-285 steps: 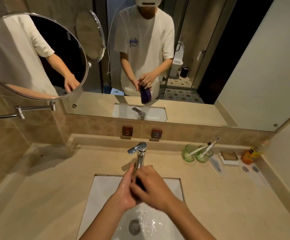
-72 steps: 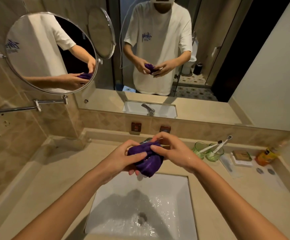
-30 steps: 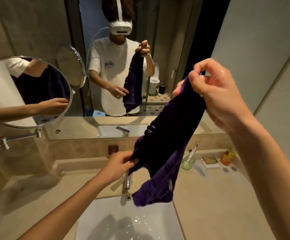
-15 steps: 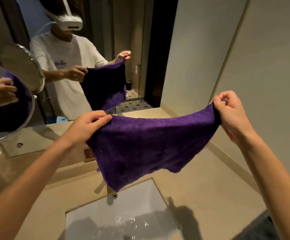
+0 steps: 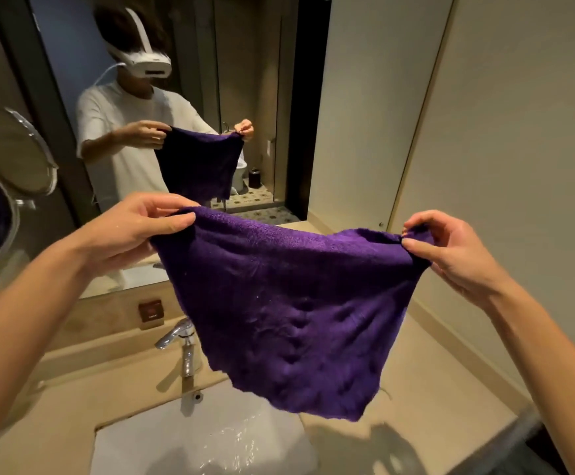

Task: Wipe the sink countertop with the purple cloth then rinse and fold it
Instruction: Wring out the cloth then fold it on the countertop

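We hold the purple cloth (image 5: 289, 303), a soft, nubbly square, spread flat in the air above the white sink (image 5: 203, 440) and beige worktop (image 5: 426, 389), our left hand (image 5: 135, 228) and right hand (image 5: 450, 248) each pinching an upper corner, apparently to square it for folding.

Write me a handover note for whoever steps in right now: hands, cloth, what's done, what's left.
Left hand: pinches the purple cloth's top left corner.
Right hand: pinches the top right corner.
Cloth: spread open in the air, hanging above the sink and faucet; basin is wet.
Done: cloth opened flat; wiping and rinsing cannot be confirmed from this view.
Left: fold the cloth and set it down on the countertop.
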Tool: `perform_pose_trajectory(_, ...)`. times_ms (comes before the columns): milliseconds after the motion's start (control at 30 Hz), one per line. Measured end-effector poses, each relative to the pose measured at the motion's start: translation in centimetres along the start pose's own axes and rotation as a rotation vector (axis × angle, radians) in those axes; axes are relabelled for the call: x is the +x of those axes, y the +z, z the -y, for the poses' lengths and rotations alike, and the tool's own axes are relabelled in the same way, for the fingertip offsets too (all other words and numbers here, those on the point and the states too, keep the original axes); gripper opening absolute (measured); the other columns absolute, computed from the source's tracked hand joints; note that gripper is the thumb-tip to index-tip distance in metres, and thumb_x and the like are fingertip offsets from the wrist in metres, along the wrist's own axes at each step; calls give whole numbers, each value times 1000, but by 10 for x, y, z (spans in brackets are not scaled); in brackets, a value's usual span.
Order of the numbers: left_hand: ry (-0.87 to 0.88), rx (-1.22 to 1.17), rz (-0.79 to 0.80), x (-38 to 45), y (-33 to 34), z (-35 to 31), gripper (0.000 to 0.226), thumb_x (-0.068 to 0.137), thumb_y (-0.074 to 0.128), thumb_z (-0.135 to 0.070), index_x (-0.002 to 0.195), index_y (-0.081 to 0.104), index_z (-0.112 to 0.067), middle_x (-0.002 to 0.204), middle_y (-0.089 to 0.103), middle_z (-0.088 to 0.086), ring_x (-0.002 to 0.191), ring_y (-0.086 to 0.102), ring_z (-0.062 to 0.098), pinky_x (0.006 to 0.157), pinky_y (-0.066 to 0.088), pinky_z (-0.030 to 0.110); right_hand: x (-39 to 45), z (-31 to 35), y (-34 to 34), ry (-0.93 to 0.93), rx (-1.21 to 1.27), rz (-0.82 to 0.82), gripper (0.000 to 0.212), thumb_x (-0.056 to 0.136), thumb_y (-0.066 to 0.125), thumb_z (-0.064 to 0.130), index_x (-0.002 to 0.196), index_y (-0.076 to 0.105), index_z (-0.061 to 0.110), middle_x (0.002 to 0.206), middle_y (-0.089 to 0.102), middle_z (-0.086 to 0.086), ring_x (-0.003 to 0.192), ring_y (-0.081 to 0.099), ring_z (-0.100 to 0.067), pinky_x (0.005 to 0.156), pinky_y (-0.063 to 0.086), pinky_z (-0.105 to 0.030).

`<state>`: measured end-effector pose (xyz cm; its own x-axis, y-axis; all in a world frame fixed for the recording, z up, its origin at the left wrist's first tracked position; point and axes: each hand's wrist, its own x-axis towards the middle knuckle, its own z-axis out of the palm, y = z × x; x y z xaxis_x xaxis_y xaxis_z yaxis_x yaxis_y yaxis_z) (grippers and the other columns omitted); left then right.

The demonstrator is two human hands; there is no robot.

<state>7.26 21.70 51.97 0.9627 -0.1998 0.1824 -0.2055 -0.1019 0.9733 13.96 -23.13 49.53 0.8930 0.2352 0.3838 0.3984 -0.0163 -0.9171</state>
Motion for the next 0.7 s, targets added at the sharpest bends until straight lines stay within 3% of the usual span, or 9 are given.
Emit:
perform_pose_trajectory(67,16,-63,-73,1,29,8,70,49,99,-44,107,78,-11,103,78,12,90,75,18,77,62,27,-2,-9,-18,-50,25,-6,20,76,80,9,89,67,16,91,65,-2,88,58,-16,82,48,-24)
perform_pose_trajectory(167,-29,-58,-135,9,67,30,77,35,102,-49,99,81,-12,97,79,13,83,75,15,71,60,22,-7,-34,-43,0,85,1,44,52,97,44,81,72,22,91,67,-1,89,60,-16,81,51,-21)
perform_pose_trajectory(333,-51,100,-199,13,110,43,83,37,97,-60,101,81,-10,105,78,15,91,74,18,76,60,21,-19,-66,-94,46,128,-71,53,46,97,54,81,72,23,92,68,0,90,60,-16,81,51,-24)
perform_pose_trajectory(400,-70,115,-194,18,127,40,77,42,97,-56,100,80,-9,105,78,16,90,74,19,75,60,21,-23,-72,-110,74,83,-84,39,57,94,47,79,72,25,90,68,2,88,59,-16,83,49,-31)
perform_pose_trajectory(467,-111,143,-182,23,143,40,57,53,94,-45,97,81,-10,103,78,16,88,74,18,73,59,19,-22,-79,-124,69,26,-90,18,80,84,13,74,70,24,84,67,3,83,60,-14,84,47,-34)
perform_pose_trajectory(533,-164,164,-187,31,158,42,24,71,84,-24,92,82,-13,98,78,12,87,73,17,72,58,19,-19,-88,-142,45,-64,-107,33,86,71,-8,73,68,22,78,66,5,79,60,-11,80,48,-29)
perform_pose_trajectory(567,-190,194,-201,35,165,43,11,79,77,-13,88,83,-15,95,79,9,86,72,17,73,58,20,-18,-91,-150,40,-104,-113,33,86,71,-9,75,67,22,77,66,6,79,59,-12,78,48,-26)
perform_pose_trajectory(700,-282,411,-202,49,174,58,20,91,68,-5,84,82,-18,87,78,4,86,69,20,78,55,32,-9,-109,-176,113,-254,-63,27,87,74,-1,90,70,25,78,63,-2,76,59,-17,75,49,-23)
